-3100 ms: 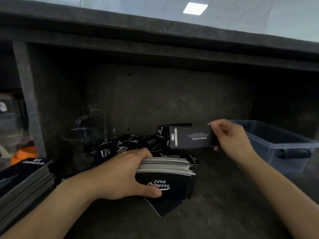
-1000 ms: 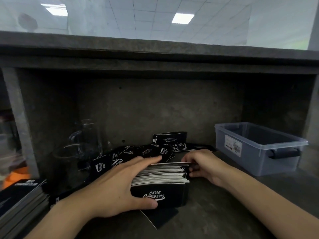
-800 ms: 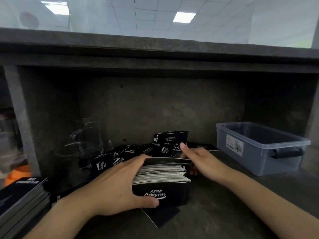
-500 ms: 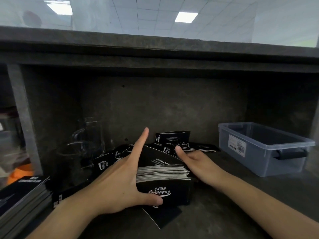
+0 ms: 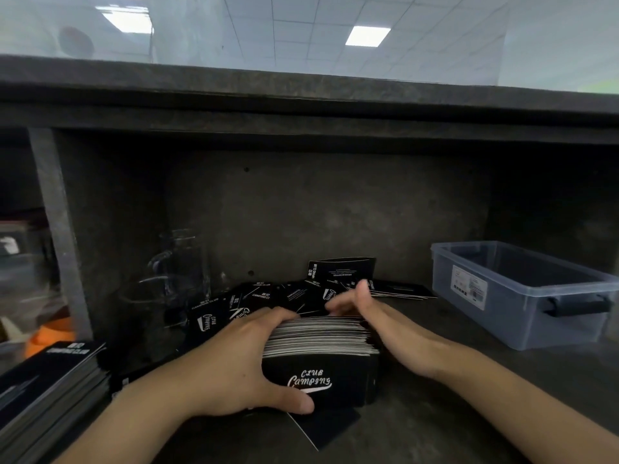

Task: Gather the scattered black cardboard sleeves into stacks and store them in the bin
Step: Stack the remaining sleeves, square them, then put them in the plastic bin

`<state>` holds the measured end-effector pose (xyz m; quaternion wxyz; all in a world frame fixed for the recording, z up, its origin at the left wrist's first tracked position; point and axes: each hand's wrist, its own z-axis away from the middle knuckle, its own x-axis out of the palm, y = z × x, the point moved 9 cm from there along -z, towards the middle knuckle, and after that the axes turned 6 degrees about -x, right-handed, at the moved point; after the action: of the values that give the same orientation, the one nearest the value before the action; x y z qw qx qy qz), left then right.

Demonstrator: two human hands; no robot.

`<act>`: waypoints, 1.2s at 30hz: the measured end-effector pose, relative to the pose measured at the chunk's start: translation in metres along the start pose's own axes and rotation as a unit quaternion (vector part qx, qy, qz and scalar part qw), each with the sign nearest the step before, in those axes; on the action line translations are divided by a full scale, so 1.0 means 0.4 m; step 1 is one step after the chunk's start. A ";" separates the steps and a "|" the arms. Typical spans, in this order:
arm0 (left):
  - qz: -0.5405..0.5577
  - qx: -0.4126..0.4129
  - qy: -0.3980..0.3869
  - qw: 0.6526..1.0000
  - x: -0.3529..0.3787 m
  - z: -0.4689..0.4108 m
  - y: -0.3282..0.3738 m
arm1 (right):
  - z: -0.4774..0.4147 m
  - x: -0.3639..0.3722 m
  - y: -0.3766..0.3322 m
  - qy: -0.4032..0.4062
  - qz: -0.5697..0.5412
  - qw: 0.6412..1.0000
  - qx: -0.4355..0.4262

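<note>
A thick stack of black cardboard sleeves (image 5: 321, 356), printed "Club Camping" on the front, stands on edge on the dark shelf. My left hand (image 5: 234, 366) grips its left side, thumb along the front and fingers over the top. My right hand (image 5: 378, 326) presses flat against its right end, fingers reaching behind. Loose black sleeves (image 5: 274, 296) lie scattered behind the stack, one propped upright (image 5: 341, 269). The clear plastic bin (image 5: 522, 296) sits to the right and looks empty.
Another stack of black sleeves (image 5: 50, 380) lies at the lower left. Glass mugs (image 5: 177, 272) stand at the back left. One sleeve (image 5: 325, 426) lies flat under the held stack. A concrete slab (image 5: 301, 95) overhangs the shelf; something orange (image 5: 50, 333) sits left.
My right hand added a sleeve to the stack, my left fingers lifted for it and closed down again. Both hands now squeeze the stack from either side.
</note>
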<state>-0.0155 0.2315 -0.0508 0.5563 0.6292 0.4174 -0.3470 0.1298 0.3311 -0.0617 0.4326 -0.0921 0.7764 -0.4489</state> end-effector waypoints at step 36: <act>0.017 -0.020 -0.061 0.998 -0.008 0.019 -0.002 | -0.192 -0.027 0.093 0.101 0.370 0.921 -0.074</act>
<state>-0.0174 0.2234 -0.0495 0.5992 0.6022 0.3790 -0.3671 0.0875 0.4059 -0.0673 0.4794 0.2155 0.8256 -0.2051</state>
